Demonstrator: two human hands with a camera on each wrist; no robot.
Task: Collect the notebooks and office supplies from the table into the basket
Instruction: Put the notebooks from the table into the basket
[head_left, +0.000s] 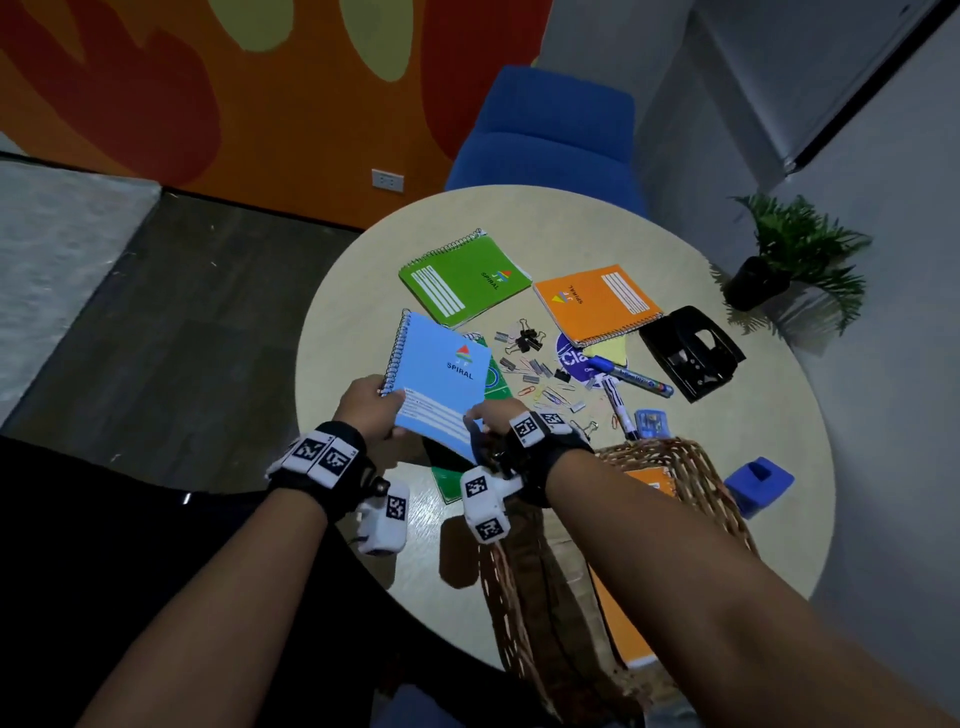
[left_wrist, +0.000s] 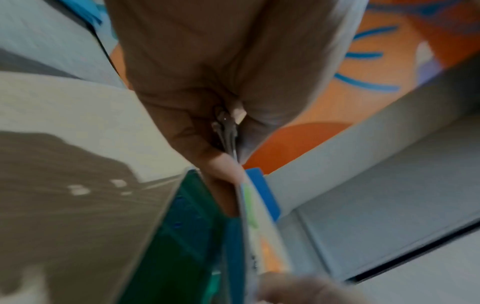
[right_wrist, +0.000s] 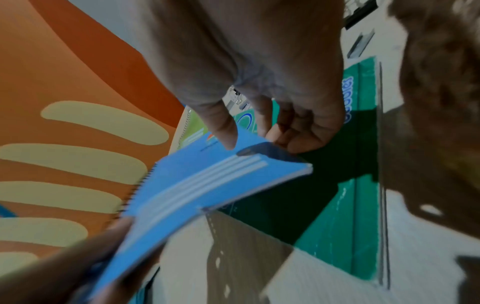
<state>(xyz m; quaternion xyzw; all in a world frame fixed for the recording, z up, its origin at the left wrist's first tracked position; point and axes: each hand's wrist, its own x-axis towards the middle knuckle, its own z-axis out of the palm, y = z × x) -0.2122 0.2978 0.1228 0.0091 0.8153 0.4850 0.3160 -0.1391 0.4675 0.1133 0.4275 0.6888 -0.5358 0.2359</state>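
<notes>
Both hands hold a light blue spiral notebook lifted above the round table. My left hand grips its near corner at the spiral side, thumb on the cover. My right hand pinches the opposite near corner, thumb on top and fingers under. A green cutting mat lies on the table beneath it. The wicker basket stands at the near right with an orange notebook inside. A green notebook and another orange notebook lie farther back.
Loose binder clips, paper clips, staples, two markers, a black hole punch, a small blue box and a blue block are spread over the table. A blue chair stands behind it, a potted plant to the right.
</notes>
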